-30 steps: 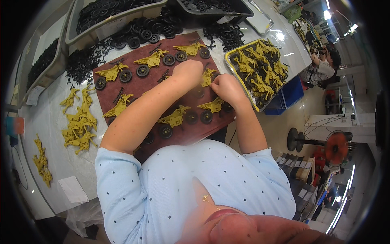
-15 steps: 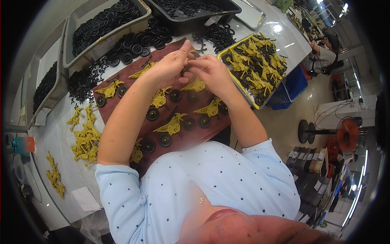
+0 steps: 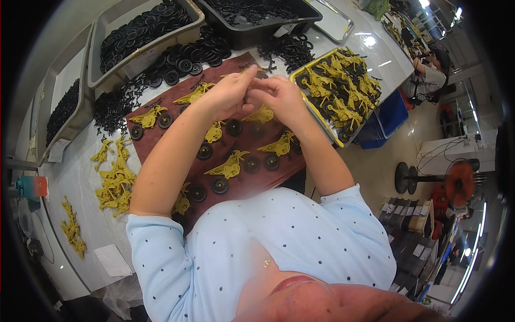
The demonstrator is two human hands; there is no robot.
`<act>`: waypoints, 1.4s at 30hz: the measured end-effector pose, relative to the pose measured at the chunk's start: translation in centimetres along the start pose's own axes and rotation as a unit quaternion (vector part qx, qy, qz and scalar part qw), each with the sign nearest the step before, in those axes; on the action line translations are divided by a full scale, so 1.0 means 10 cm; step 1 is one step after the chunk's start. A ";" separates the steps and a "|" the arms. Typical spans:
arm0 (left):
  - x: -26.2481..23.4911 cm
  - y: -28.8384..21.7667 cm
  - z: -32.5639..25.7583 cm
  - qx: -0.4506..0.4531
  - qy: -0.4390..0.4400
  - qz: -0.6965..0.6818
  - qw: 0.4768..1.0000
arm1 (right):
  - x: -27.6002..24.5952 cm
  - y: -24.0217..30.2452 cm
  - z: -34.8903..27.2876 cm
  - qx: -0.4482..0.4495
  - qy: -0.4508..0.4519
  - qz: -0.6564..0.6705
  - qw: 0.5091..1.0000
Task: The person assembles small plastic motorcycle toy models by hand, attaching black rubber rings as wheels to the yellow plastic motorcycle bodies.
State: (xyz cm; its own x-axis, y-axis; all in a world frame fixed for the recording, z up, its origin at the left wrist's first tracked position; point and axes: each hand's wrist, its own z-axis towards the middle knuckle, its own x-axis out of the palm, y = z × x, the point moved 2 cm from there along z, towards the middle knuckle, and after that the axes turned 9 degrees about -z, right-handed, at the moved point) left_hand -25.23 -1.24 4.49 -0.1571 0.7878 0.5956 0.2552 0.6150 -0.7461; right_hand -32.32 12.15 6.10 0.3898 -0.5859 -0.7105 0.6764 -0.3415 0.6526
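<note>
My left hand [image 3: 232, 95] and my right hand [image 3: 280, 97] meet over the far part of a dark red mat [image 3: 268, 181]. Fingers of both are bent and pressed together at one spot; what they hold, if anything, is hidden behind them. Around and below lie yellow plastic toy motorbike bodies [image 3: 228, 165] in rows. Black toy wheels [image 3: 219, 185] sit beside many of these bodies. Another yellow body [image 3: 262, 115] lies just under my right hand, partly covered by it.
Beyond the mat stand a grey bin [image 3: 145, 53] of black wheels and a black bin [image 3: 247, 33] of small black parts. To the right, a yellow-rimmed tray [image 3: 299, 88] holds yellow-and-black toys. Loose yellow parts [image 3: 116, 182] lie left. A person [image 3: 432, 75] sits far right.
Both hands remain together, with their fingers drawn closer in. The left thumb has tilted down and toward the right hand. The whole view has shifted slightly.
</note>
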 end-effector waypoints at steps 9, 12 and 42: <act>-0.02 -0.03 -0.04 0.021 -0.052 -0.004 0.998 | 0.06 -0.16 0.11 0.047 0.025 0.142 0.989; -0.14 -0.09 0.01 0.019 -0.053 0.044 0.997 | 0.02 -0.25 0.21 0.034 -0.019 0.130 0.991; -0.50 -0.12 0.36 0.179 -0.222 0.730 0.621 | 0.49 -0.40 0.45 -0.036 0.051 -0.365 0.929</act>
State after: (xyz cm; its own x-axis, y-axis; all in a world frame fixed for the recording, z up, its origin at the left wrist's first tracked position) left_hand -28.16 -5.75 1.36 -0.2754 0.3978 -0.8752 0.2200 -0.8601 -0.4602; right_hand -35.89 7.35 1.22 -0.1348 -0.1435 -0.9804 0.8219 -0.5688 -0.0297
